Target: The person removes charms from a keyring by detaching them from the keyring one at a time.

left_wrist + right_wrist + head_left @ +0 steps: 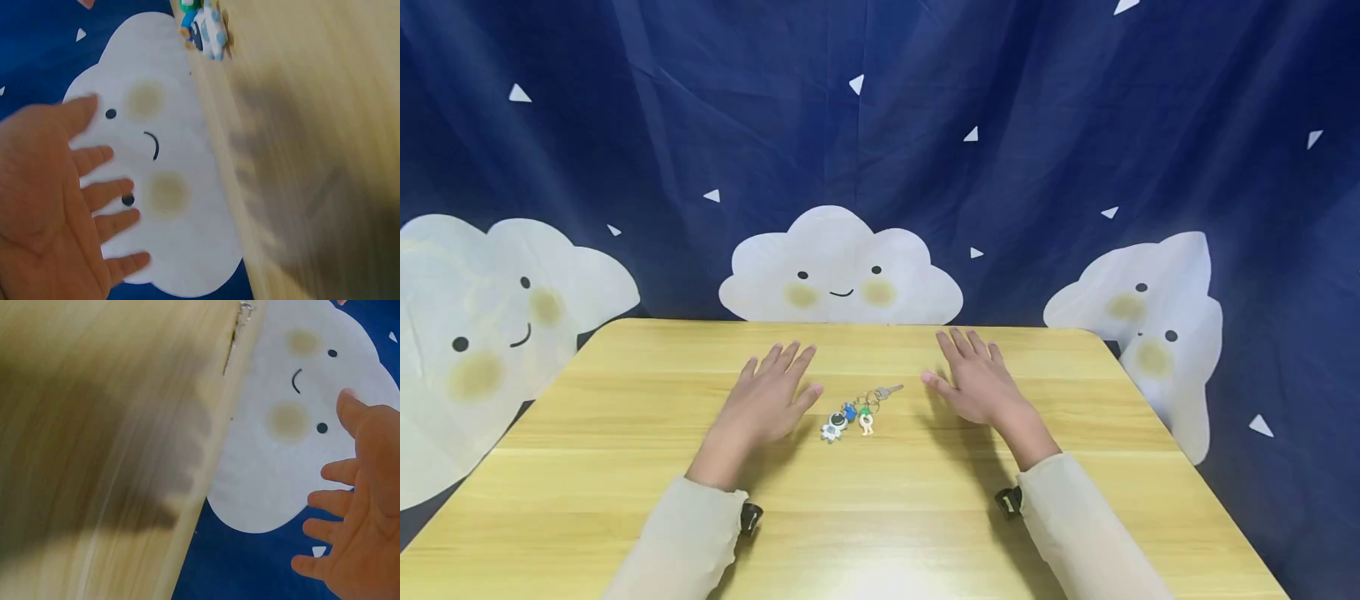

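A key (889, 391) on a ring lies on the wooden table between the two hands. Attached to it are an astronaut-like charm (835, 427) in white and grey, a blue piece (849, 412) and a small green-and-white figure (867, 422). Left of this bunch, the left hand (767, 402) hovers over the table with spread, straight fingers. On the other side the right hand (977, 383) is held the same way. Neither hand touches the keychain. The left wrist view catches the charm (209, 31) at its top edge; the right wrist view shows the key (231, 353).
The light wooden table (880, 500) has rounded far corners. Behind it hangs a dark blue curtain (910, 125) printed with white smiling clouds (842, 242) and small triangles. Black bands with cameras (750, 518) sit at both cuffs. Hand shadows fall on the tabletop.
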Demonstrator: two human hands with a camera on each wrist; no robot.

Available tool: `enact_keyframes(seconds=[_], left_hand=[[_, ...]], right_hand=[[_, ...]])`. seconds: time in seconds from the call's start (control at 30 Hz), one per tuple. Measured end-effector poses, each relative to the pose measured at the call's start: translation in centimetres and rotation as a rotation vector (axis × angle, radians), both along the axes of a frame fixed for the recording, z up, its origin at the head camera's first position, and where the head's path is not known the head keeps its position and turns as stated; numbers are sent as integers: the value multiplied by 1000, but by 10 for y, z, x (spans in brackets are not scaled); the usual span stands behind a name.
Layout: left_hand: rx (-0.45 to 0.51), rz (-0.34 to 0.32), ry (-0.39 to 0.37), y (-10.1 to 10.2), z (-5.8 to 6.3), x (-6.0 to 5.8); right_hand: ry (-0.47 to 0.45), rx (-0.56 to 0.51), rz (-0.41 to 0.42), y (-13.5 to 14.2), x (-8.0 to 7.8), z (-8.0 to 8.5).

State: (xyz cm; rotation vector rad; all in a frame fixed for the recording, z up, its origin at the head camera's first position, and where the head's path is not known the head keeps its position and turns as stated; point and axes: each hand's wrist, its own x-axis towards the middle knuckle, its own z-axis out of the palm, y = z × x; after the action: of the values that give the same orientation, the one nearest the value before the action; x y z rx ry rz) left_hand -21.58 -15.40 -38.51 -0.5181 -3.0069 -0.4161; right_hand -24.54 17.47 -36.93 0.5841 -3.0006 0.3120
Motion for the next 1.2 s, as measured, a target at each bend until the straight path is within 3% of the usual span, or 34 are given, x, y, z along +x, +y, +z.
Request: enact_keyframes(seconds=[0.17, 0.4, 0.57, 0.97, 1.2], left_hand=[[-10, -22, -42, 12, -3, -10], [89, -85, -130, 33, -3, -17], [88, -95, -138, 44, -2, -23], [82, -126, -205, 51, -14, -43], [128, -172, -222, 55, -23, -56]], right_hand=[[-49, -18, 31, -8, -8, -3], [-132, -8, 65, -23, -16, -10], [-158, 6, 124, -36, -21, -12], [-237, 3, 243, -60, -32, -23], [-268, -27, 312, -67, -43, -33]])
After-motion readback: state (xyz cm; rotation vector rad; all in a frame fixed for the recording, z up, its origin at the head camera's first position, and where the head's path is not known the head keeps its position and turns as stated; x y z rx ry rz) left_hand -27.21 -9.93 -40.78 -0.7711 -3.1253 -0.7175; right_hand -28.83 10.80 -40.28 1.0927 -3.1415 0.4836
